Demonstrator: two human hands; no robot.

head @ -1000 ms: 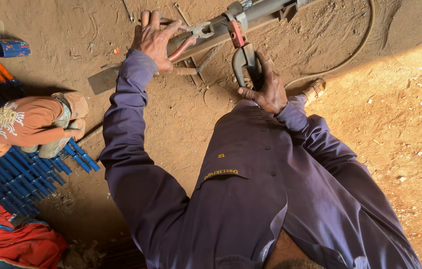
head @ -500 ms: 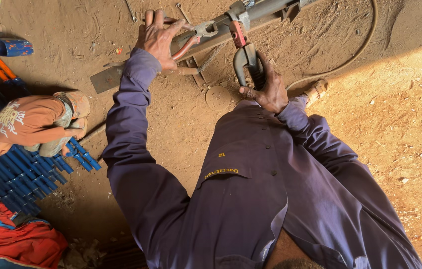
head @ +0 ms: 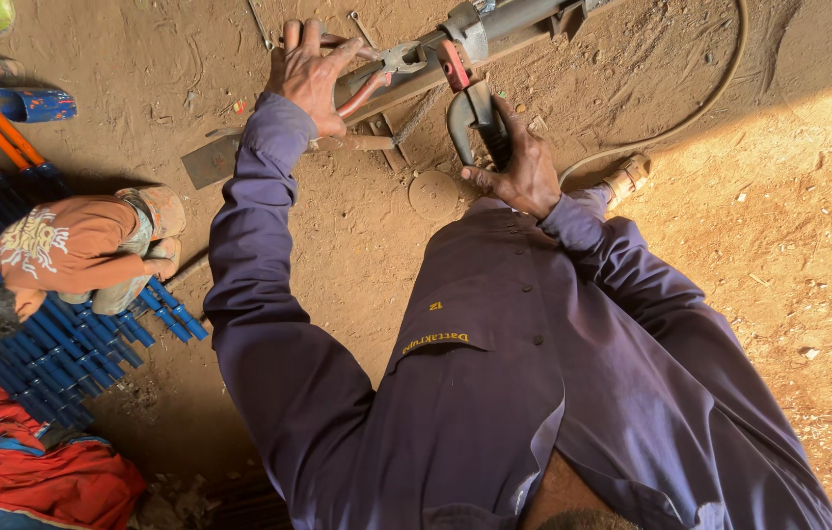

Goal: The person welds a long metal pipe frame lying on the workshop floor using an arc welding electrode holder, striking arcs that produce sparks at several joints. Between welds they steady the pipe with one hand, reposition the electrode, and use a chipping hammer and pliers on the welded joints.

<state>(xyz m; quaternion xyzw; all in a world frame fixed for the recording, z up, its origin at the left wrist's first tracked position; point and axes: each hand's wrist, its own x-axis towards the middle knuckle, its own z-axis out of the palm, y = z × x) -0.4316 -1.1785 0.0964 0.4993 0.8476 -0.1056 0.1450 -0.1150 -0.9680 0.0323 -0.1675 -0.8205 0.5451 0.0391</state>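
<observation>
A long metal bar [head: 494, 39] lies slantwise on the dirt floor [head: 730, 245] at the top of the view. The left hand [head: 313, 74] rests flat on its left part, beside what seem to be pliers [head: 381, 69]. To the right, the right hand [head: 519, 172] grips a clamp-like tool [head: 470, 108] that meets the bar from below. A cable [head: 691, 118] curves off to the right. A small round disc [head: 432, 193] lies on the floor between the arms. Far left, a crouching person [head: 72, 255] sits over a bundle of rods [head: 33, 334].

Bystander and stacked pipes at the left of the frame

A crouching person in an orange shirt [head: 67, 250] sits on blue pipes [head: 53, 344]; red cloth [head: 38, 476] lies lower left.
</observation>
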